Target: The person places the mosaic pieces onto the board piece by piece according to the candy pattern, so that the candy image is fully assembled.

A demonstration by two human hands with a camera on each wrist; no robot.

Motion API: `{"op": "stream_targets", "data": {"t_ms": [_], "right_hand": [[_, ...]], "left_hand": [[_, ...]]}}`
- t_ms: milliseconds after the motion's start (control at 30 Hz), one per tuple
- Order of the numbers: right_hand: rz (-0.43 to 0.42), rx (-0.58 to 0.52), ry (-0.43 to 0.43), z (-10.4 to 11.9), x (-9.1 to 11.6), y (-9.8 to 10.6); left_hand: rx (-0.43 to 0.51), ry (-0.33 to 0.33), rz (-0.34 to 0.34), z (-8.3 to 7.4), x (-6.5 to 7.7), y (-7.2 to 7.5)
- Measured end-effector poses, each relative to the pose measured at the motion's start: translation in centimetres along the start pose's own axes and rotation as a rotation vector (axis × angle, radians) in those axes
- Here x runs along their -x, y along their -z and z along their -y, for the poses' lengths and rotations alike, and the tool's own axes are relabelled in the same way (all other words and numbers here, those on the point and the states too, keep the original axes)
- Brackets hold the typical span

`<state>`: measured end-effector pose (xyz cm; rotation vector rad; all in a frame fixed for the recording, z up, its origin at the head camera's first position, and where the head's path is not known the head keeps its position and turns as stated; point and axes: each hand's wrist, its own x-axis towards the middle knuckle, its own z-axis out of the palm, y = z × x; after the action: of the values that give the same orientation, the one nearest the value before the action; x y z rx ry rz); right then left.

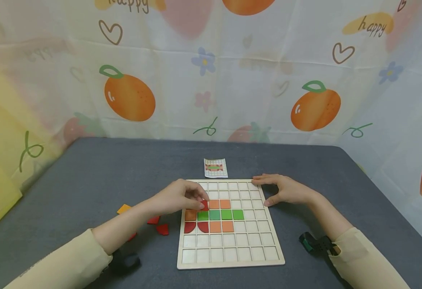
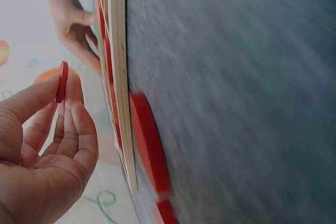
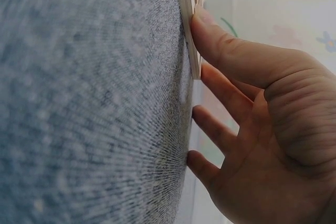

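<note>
Tile [image 2: 62, 84] (red) pinched in L hand [image 1: 180, 196] over grid bd [image 1: 230, 240], R hand [image 1: 286, 190] spread wide @ edge.

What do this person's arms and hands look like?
The left sleeve, faintly marked, and right sleeve are pale cream. The left hand and right hand wear no gloves. A black device with a green part sits by the right sleeve; a dark object shows by the left.
</note>
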<state>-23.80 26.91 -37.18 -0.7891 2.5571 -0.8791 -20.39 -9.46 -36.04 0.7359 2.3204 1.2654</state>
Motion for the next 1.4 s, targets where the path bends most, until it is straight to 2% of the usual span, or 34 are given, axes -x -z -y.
{"op": "stream_targets", "data": {"t_ms": [267,467,567,667,867,1000,1233,1400], "right_hand": [[0.000,0.000,-0.002,0.0,-0.1,0.0],[-0.002,0.009,-0.001,0.0,-0.1,0.0],[-0.002,0.003,0.000,-0.1,0.0,0.0],[0.001,0.003,-0.001,-0.2,0.0,-0.1],[0.005,0.018,0.003,-0.2,-0.1,-0.2],[0.002,0.020,0.007,-0.1,-0.2,-0.1],[0.007,0.012,0.013,0.0,-0.2,0.0],[0.006,0.005,0.014,-0.1,-0.1,0.0]], "left_hand": [[0.084,0.033,-0.032,-1.2,-1.2,-1.9],[0.165,0.091,-0.116,-3.0,-2.4,-2.9],[0.211,0.088,-0.135,-3.9,-3.3,-3.4],[0.218,0.068,-0.135,-4.4,-4.2,-4.1],[0.106,0.011,-0.110,-4.5,-5.3,-5.4],[0.008,0.000,-0.142,-4.4,-5.5,-5.9],[-0.027,0.007,-0.225,-3.7,-6.1,-6.2],[-0.029,0.039,-0.251,-2.9,-6.4,-6.6]]}}
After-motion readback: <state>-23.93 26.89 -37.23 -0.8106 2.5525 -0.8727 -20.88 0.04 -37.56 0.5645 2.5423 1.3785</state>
